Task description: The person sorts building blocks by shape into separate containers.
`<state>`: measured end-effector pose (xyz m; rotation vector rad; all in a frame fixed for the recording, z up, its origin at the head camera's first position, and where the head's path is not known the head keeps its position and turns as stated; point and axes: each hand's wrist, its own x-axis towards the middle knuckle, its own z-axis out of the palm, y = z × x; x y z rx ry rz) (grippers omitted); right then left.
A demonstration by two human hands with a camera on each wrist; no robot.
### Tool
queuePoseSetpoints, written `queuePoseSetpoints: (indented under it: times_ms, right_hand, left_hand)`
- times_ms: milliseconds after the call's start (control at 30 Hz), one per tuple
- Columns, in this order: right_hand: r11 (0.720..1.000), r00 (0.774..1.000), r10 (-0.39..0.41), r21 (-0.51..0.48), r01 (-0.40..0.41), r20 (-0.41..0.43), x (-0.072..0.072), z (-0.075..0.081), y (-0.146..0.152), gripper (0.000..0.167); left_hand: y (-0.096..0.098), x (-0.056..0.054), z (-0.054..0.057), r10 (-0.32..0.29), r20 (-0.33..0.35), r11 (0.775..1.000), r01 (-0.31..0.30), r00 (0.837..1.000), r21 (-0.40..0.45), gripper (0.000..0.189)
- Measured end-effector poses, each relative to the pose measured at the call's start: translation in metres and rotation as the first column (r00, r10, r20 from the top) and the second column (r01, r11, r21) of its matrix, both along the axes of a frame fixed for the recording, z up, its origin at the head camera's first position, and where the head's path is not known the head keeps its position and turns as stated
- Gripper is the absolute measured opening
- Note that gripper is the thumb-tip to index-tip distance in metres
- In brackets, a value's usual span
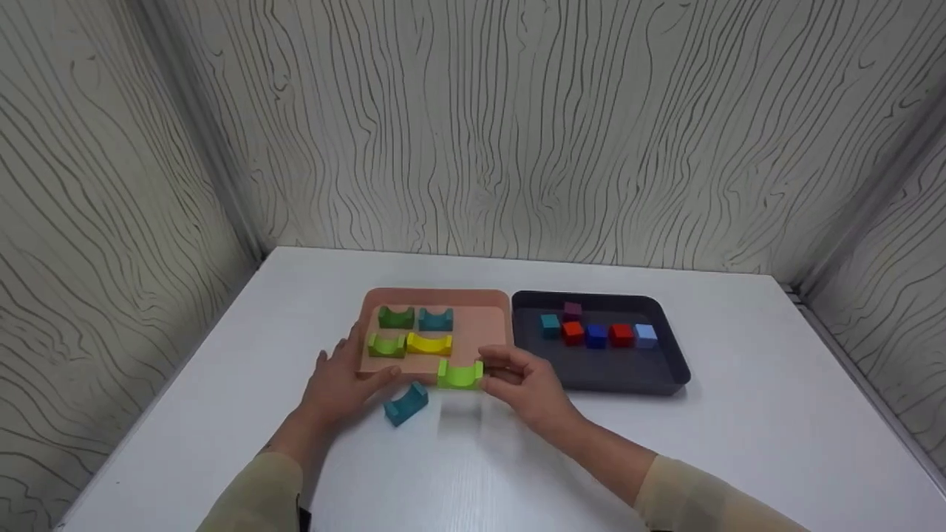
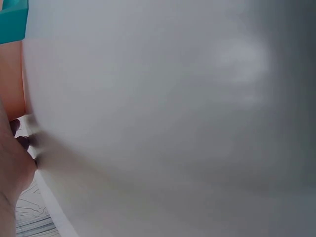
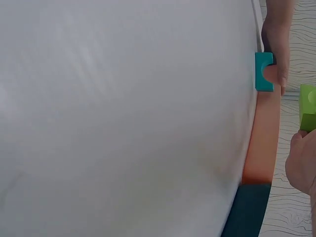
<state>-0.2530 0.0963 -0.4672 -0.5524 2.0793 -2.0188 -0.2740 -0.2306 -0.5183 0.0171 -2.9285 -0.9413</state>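
Observation:
My right hand (image 1: 538,391) pinches a light green block with a curved notch (image 1: 460,378) between thumb and fingers, raised above the front rim of the pink tray (image 1: 482,325). At that tray's front left corner rests my left hand (image 1: 334,390), fingers along the side and thumb stretched toward the front rim. A teal notched block (image 1: 406,405) lies tilted on the table near the left thumb. Inside the pink tray stand a dark green block (image 1: 396,319), a blue-teal block (image 1: 436,321), a green block (image 1: 386,347) and a yellow block (image 1: 429,346), all notched.
Right beside the pink tray is a dark tray (image 1: 591,375) with several small cubes, among them a blue cube (image 1: 596,337) and a purple cube (image 1: 572,311). Both trays stand on a white table (image 1: 746,355), with wood-patterned walls (image 1: 473,133) at its back and sides.

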Motion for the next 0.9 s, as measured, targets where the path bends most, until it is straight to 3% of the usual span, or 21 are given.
queuePoseSetpoints:
  times_ms: [333,500,900]
  right_hand:
    - [0.997,0.994,-0.077,-0.012,0.076,-0.078,-0.031,0.015,-0.005,0.044]
    - [0.995,0.992,-0.099,-0.018,0.098,-0.073,-0.046,0.019,-0.007,0.044]
    - [0.985,0.982,-0.157,0.058,0.163,-0.106,-0.081,0.013,-0.018,0.045]
  left_hand:
    - [-0.001,0.000,0.000,-0.001,0.009,1.000,0.001,1.000,0.020,0.115]
    - [-0.002,0.001,0.001,0.006,0.010,1.000,-0.007,1.000,0.018,0.115]
    - [0.000,-0.001,-0.001,0.018,0.001,1.000,-0.018,1.000,0.016,0.117]
